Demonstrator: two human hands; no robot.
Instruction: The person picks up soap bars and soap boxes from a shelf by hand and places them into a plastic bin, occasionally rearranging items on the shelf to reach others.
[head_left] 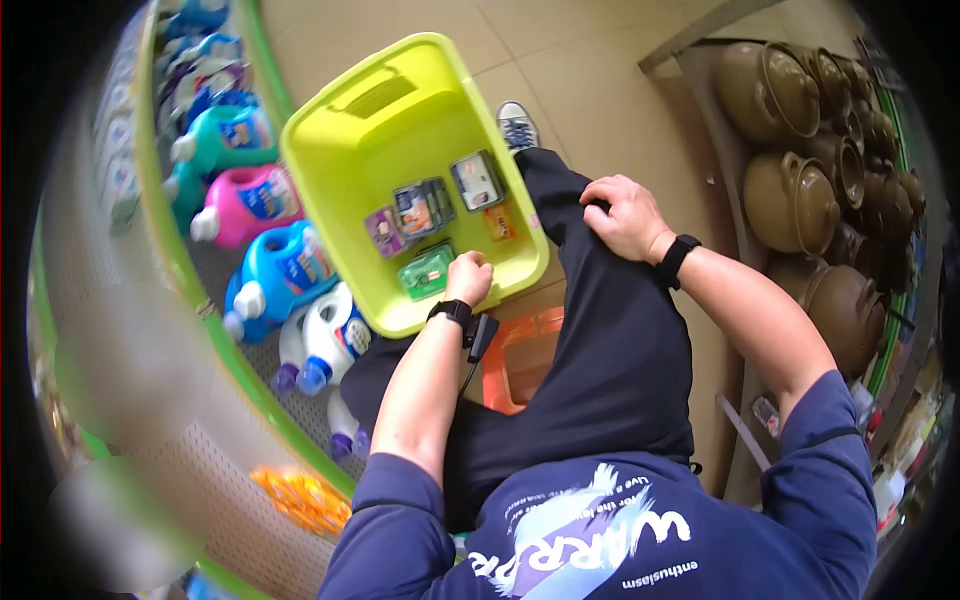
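The green pack (427,272) lies on the floor of the yellow-green basket (420,135), in the corner area nearest the person, just beside the purple pack (384,232) and apart from the orange pack (499,222). The left hand (468,278) is at its near right side, fingers curled under; whether they are clamped on the pack or merely touching it I cannot tell, because the back of the hand hides the fingertips. The right hand (627,215) rests on the knee of the dark trousers (620,330), fingers loosely bent and holding nothing. The pack looks small and probably light, easily managed one-handed. Its glossy surface suggests a smooth wrapper or plastic case, likely a little slippery; how stiff it is does not show, so a moderate pinch seems wiser than a squeeze. The best hold is probably across two opposite edges, thumb against fingers, since its broad top offers little to grip.
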